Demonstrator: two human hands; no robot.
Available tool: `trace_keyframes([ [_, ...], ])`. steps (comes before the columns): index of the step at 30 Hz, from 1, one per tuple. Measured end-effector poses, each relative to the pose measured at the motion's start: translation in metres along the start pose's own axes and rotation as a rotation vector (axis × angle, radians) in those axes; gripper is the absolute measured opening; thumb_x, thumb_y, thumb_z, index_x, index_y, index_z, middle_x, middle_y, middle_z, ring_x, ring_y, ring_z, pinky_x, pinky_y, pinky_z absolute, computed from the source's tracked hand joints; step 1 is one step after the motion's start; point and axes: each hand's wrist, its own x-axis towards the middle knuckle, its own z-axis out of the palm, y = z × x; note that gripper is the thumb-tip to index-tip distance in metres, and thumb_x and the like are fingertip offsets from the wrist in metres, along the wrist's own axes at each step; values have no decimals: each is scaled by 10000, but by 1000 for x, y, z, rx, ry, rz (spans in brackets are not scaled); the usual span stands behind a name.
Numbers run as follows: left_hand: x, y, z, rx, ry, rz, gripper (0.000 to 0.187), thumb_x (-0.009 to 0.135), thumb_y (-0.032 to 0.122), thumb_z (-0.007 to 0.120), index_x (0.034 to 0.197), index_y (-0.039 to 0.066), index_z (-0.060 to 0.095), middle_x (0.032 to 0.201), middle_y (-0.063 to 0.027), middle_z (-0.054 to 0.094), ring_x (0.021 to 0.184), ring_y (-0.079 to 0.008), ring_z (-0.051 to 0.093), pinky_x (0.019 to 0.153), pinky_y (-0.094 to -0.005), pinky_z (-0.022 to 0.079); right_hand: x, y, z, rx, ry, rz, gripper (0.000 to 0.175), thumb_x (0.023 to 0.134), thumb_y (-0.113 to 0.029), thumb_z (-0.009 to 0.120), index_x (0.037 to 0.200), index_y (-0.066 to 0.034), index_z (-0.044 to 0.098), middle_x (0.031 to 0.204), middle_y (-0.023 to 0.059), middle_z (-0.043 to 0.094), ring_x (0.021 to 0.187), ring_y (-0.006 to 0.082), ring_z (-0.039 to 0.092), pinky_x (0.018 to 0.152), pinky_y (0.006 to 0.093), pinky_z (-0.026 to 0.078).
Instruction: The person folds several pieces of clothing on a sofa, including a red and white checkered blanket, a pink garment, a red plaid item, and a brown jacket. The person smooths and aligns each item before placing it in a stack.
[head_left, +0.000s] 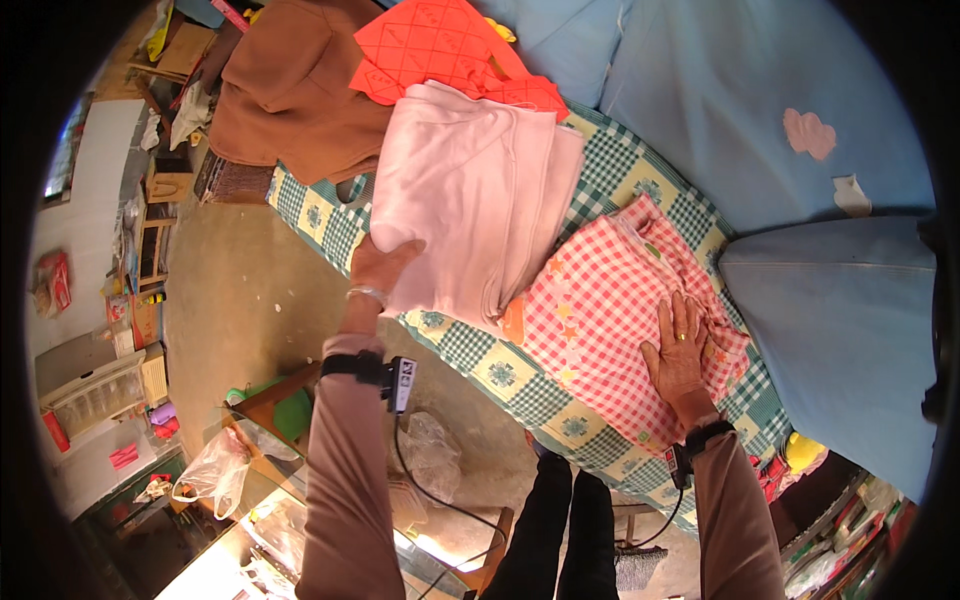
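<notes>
A folded pale pink cloth (465, 195) lies on a green-and-yellow patchwork cover (501, 375). My left hand (381, 264) grips its near left edge, with the thumb on top and the other fingers hidden beneath. Just right of it rests a folded red-and-white gingham cloth (592, 300) with printed stars. On that cloth's right part my right hand (680, 352) presses flat, palm down, fingers spread, a ring on one finger. The two folded cloths touch or nearly touch where an orange patch (513, 321) shows between them.
Beyond the pink cloth lie a red printed fabric bag (442, 52) and brown cloth (300, 82). Blue fabric (750, 112) rises along the right side. Cables (450, 491) hang from devices strapped to both wrists. A glass-topped table (262, 480) with plastic bags stands lower left.
</notes>
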Motion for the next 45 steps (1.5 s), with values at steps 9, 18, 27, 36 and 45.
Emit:
trace_keyframes([
  [9,-125,48,-40,-527,26,100,408,718,66,706,1071,-113,608,950,-162,671,766,-228,648,687,-339,539,1,1,-4,-81,-112,76,709,915,-426,559,1511,-275,205,1590,20,85,1458,303,69,1129,588,96],
  [18,-276,142,-18,-990,42,321,557,645,179,804,1098,-65,591,933,-107,655,741,-212,637,713,-366,549,-28,25,-54,350,204,-79,432,923,-262,558,1275,-13,536,1345,192,502,1277,364,432,1102,387,314],
  [27,-351,105,146,-1282,89,-78,349,768,125,779,1062,23,621,998,-35,639,861,-130,583,785,-319,476,-152,65,-77,1030,362,352,258,999,-204,497,1203,-50,540,1174,12,563,1034,111,515,876,253,430],
  [36,-333,-20,223,-957,-268,-242,479,857,336,694,1233,89,529,1080,5,597,861,-107,555,675,-249,463,-168,43,-92,601,382,330,292,960,-115,500,1238,-27,524,1210,135,551,1096,231,526,927,329,430],
  [45,-272,16,180,-1365,-457,-359,424,920,190,606,1302,51,488,1237,-79,582,1135,-237,557,972,-403,468,-114,-73,-111,407,218,-71,409,859,-124,605,1254,-37,543,1265,165,506,1203,354,468,1005,453,360],
])
